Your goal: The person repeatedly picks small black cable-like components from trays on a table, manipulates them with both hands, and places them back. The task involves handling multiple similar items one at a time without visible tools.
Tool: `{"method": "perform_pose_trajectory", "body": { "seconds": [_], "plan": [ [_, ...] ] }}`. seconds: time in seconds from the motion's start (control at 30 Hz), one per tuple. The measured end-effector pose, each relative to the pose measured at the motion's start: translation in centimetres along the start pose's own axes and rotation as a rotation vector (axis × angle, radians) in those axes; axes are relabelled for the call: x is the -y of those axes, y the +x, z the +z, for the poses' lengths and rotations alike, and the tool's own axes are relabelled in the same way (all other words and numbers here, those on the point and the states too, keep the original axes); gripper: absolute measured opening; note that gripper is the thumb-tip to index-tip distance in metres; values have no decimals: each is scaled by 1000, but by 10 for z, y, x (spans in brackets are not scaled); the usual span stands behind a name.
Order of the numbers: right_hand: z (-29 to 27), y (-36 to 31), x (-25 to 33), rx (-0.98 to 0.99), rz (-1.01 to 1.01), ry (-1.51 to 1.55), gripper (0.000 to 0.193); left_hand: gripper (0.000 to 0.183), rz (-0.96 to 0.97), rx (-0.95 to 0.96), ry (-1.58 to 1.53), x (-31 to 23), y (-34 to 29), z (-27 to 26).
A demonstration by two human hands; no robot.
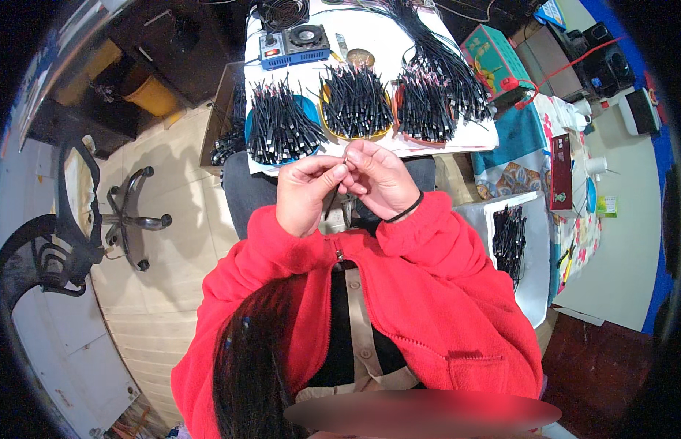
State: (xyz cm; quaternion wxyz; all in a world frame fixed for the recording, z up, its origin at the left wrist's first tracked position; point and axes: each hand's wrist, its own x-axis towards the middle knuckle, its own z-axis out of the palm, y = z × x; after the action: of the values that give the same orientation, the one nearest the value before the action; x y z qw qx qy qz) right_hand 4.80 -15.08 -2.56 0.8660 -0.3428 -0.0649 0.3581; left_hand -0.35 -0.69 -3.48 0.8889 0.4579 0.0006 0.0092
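One black cable, located between the two hands, in front of the chest and just short of the near edge of a white table; upper end at the meeting fingertips, the remainder hanging below the left hand. Appearance: thin, dark, slack; its upper tip small and largely hidden by the fingers, the detail of that end too small to tell. Left hand: closed to a pinch, thumb against forefinger, gripping the cable, palm turned inward. Right hand: thumb and forefinger likewise pinched on the cable's upper end, fingertips touching those of the left; the exact contact is partly covered. Right wrist: one black band. Sleeves: red, both arms. On the table, beyond the hands, a row of three bowls, each heaped with short black cables bearing pale ends: blue bowl at left, yellow bowl in the middle, reddish bowl at right. Behind the blue bowl: one blue device with a knob. Right of the person, below table height: one white bin containing further black cables.
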Motion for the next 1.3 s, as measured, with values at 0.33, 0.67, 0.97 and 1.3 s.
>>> {"method": "perform_pose_trajectory", "body": {
  "seconds": [0.33,0.67,0.97,1.3],
  "plan": [
    [-18,85,32,-196,-572,-1693,14,14,115,-183,92,-1,4,-44],
    [-23,160,13,-424,-266,-2285,19,17,36,-241,-181,-5,4,-64],
    [20,66,23,-312,-767,-1537,12,18,-43,-276,-316,-20,16,-35],
    [23,-15,-23,-343,-1078,-1636,17,19,41,-197,-302,-10,-2,12]
  ]
}}
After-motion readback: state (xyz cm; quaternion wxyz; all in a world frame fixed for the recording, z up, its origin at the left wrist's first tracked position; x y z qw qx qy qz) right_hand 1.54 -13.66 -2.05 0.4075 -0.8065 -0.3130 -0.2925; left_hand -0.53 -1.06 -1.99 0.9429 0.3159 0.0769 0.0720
